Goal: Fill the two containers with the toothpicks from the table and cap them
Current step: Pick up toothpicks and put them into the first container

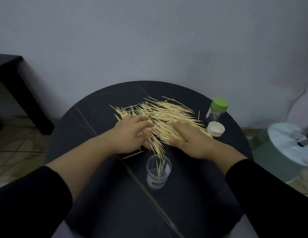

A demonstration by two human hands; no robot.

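A loose heap of pale wooden toothpicks (167, 115) is spread over the middle of a round black table with thin pale veins (98, 117). The left hand (131, 133) is laid on the heap's near left part, its fingers loosely bent over the sticks. The right hand (189, 140) is pressed flat on the near right part, fingers straight and together. A clear, uncapped plastic container (158, 170) stands upright nearer the person, between the forearms and just beside the heap's near tip (a few toothpicks lean inside it). A second clear container with a green cap (216, 109) stands by the table's right edge, apart from the heap. A white cap (215, 128) lies just in front of it, near the right hand.
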